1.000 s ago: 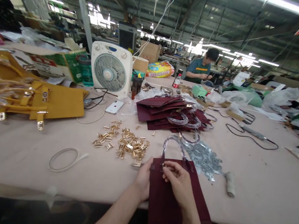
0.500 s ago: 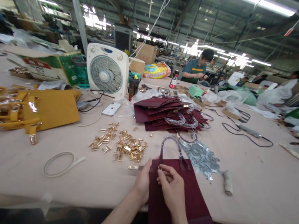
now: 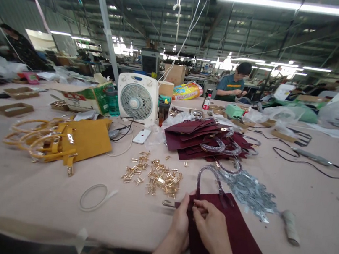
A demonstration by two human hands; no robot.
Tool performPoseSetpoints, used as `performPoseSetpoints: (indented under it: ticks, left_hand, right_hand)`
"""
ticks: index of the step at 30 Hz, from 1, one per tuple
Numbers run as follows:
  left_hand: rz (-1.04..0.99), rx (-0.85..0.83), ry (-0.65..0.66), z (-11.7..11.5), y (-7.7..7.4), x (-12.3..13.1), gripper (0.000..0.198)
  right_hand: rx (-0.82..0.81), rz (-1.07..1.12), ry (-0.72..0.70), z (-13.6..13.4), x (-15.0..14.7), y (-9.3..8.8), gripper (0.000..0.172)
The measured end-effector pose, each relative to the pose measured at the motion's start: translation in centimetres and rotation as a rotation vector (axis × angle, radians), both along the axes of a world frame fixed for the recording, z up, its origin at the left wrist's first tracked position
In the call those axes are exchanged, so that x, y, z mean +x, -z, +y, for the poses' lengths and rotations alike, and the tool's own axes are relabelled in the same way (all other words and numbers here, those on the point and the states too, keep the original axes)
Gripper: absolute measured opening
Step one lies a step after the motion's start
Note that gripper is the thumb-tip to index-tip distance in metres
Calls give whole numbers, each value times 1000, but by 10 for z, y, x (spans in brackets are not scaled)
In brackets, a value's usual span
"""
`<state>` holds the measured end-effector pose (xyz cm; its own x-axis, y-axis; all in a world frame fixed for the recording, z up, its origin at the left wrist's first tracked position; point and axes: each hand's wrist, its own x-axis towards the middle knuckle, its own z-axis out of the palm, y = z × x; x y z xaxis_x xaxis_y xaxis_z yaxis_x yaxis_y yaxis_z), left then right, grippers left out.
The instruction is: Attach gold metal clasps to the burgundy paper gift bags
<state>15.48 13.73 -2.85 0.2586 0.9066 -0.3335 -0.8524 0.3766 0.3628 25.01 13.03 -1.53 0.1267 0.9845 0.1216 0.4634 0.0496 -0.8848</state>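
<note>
A dark maroon bag panel point(image 3: 241, 244) with a plastic-wrapped handle point(image 3: 200, 177) lies across the table's front edge. My left hand point(image 3: 181, 224) is closed on its left edge, thumb in front and the other fingers hidden behind. My right hand point(image 3: 210, 226) pinches at the handle's left base, where a small gold metal fitting point(image 3: 195, 205) shows at the fingertips; its exact form is too small to tell. From behind the panel, left of my left hand, a narrow strap with a metal end point(image 3: 168, 203) sticks out. Loose gold fittings point(image 3: 163, 179) lie in heaps just beyond.
Stacked maroon bag panels point(image 3: 187, 134) lie behind, with flat silver metal plates point(image 3: 250, 192) to their right. Yellow bag panels point(image 3: 91, 138), a phone point(image 3: 141, 136), a fan point(image 3: 137, 101), a coiled white strip point(image 3: 94, 197) and a grey roll point(image 3: 290, 228) are around. A co-worker point(image 3: 231, 85) sits opposite.
The camera view has swung left and up, so everything appears farther right and lower. Both hands keep the same hold on the panel and the fitting. The strap's metal end looks turned.
</note>
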Motion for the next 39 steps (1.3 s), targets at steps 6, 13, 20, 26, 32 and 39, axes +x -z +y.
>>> performPoseSetpoints:
  ticks: [6,13,20,26,32,39]
  left_hand:
    - [143,-57,-75,-2,3,2,46]
    - [194,-59,-81,-7,-2,7,45]
    - [302,16,-144,-5,-1,9,53]
    - [394,58,-185,-6,2,16,51]
    - [459,88,-237,-8,5,17,47]
    - [459,107,-217,-7,11,16,54]
  right_hand:
    - [-29,245,-48,-8,9,6,42]
    - [-15,-53,-337,-4,32,-21,24]
    - [-11,-225,-527,8,41,-51,7]
    - [-16,-244,-568,7,46,-54,3]
    - [12,-232,-485,3,45,-47,15]
    - [131,-195,-460,-7,52,-26,23]
